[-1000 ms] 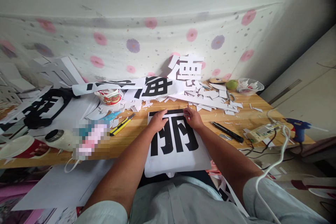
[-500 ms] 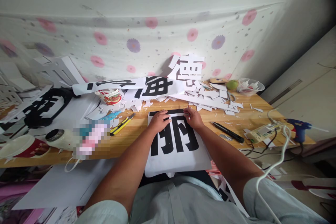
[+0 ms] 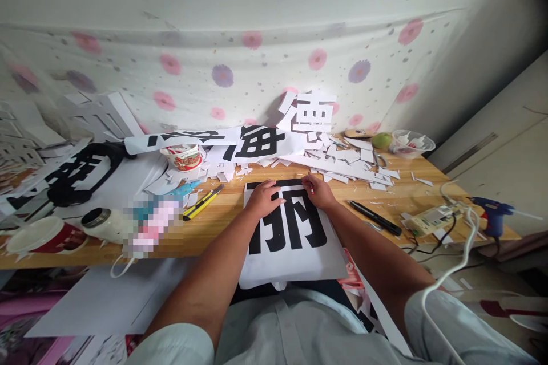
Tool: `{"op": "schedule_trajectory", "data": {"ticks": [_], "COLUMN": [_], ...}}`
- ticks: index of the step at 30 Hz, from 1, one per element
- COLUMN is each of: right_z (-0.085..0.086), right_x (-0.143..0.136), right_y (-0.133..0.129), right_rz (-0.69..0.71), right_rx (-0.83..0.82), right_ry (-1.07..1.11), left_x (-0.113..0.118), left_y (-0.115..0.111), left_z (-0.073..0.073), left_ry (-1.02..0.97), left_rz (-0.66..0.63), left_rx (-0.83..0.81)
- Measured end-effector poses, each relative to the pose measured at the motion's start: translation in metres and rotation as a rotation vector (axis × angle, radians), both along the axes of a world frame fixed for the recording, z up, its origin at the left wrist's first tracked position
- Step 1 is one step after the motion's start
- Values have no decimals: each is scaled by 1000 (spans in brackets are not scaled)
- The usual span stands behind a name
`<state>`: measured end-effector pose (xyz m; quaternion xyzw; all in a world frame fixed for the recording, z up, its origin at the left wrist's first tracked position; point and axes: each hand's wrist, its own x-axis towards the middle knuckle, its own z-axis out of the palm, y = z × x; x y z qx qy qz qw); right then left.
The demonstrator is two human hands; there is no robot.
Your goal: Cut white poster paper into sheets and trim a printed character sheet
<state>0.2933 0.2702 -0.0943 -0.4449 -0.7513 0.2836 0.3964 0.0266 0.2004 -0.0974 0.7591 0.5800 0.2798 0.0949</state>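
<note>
A white sheet printed with a bold black character (image 3: 293, 267) lies at the table's front edge, its near part reaching past the edge towards my body. My left hand (image 3: 263, 199) rests on the sheet's upper left, fingers extended and thumb apart, pressing on the paper. At the upper right of the sheet, my right hand (image 3: 320, 191) is closed in a pinch around a slim tool with a red part (image 3: 312, 189). Most of that tool is hidden by the fingers, so its exact kind does not show. Its lower end meets the black top bar of the character.
A yellow utility knife (image 3: 203, 203) lies left, a black cutter (image 3: 374, 217) right. White offcuts (image 3: 346, 154) pile behind, below a cut-out white character (image 3: 314, 114). A power strip (image 3: 434, 218) and blue glue gun (image 3: 492, 214) sit right; a noodle tub (image 3: 185, 158) stands left.
The whole view has shifted slightly, so everything appears a little further right. My left hand stays on the sheet; my right hand keeps its pinch near the top bar, with barely any movement.
</note>
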Motion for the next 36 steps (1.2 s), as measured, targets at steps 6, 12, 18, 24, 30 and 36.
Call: {"op": "schedule_trajectory", "data": {"ticks": [6, 12, 18, 24, 30, 36], "right_z": [12, 7, 7, 5, 0, -1], "right_x": [-21, -59, -66, -66, -67, -66], "right_y": [-8, -13, -14, -16, -13, -12], "right_rz": [-56, 3, -11, -75, -63, -55], "right_rx": [-118, -270, -325, -352, -357, -345], "right_ry": [227, 409, 399, 322, 256, 208], "left_x": [0, 0, -1, -2, -3, -2], "left_y": [1, 3, 3, 5, 6, 4], "left_z": [1, 0, -3, -9, -10, -8], "left_ry": [2, 11, 11, 2, -2, 17], "left_rz": [-6, -24, -28, -32, -43, -37], "left_rx": [11, 40, 55, 75, 76, 68]}}
